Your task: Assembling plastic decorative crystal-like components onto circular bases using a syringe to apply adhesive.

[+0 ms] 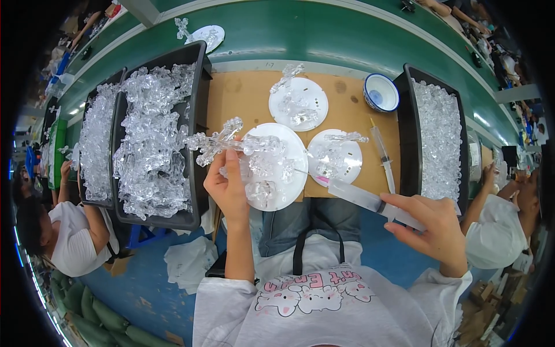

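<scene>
My left hand (227, 188) is closed in a pinch on a clear, branching plastic piece (215, 141). That piece reaches over the left part of a white round disc (292, 176), which carries other clear parts; whether it is joined to the disc I cannot tell. My right hand (430, 228) grips a large syringe (355, 195) with a pink needle base, its thin needle pointing left toward the disc. Just beyond the needle lies a smaller white disc (351, 166) with a clear piece on it. Another white disc (312, 95) with clear parts sits farther back.
Black bins of clear plastic parts flank the cardboard (231, 92): one large bin (202, 115) at left, another (411, 168) at right. A second syringe (380, 144) lies near a blue-rimmed bowl (373, 103). One more disc (214, 36) rests on the green table. People work on both sides.
</scene>
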Demonstrator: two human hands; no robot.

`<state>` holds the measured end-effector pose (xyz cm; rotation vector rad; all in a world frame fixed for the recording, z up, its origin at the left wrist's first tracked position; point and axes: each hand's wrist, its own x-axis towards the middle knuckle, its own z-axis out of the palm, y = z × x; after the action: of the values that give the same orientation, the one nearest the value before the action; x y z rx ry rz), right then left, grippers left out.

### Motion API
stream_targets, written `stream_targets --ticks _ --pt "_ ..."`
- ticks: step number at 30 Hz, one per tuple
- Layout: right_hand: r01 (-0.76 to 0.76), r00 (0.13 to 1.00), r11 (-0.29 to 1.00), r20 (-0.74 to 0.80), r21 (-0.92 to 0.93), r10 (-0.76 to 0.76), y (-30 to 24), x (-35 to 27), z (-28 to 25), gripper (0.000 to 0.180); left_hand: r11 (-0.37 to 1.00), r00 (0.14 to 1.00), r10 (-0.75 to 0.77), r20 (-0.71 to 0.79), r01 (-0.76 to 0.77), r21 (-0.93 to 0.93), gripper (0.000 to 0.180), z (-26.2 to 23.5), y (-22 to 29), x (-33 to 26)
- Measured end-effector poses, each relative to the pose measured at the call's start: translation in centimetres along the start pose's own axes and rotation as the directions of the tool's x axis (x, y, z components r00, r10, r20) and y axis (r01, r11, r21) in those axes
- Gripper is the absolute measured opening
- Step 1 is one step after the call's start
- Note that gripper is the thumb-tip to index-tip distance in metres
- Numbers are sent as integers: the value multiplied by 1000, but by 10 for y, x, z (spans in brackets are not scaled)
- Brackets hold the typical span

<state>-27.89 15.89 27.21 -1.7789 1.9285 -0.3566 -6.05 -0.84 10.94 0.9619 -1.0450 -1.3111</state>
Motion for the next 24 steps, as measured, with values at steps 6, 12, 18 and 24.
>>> stream_targets --ticks 6,12,18,24 --pt "-6 1000 999 -16 47 7 13 -2 5 38 988 999 38 -10 -36 152 25 2 2 -2" --pt "55 984 968 -178 246 -11 40 -8 17 37 980 998 63 1 -62 190 25 15 13 6" --pt "-105 962 723 -114 683 248 74 -23 32 41 923 973 230 10 -221 314 25 28 25 47" --pt "61 858 495 -299 867 418 97 -36 53 54 883 922 380 72 -385 269 25 66 23 153"
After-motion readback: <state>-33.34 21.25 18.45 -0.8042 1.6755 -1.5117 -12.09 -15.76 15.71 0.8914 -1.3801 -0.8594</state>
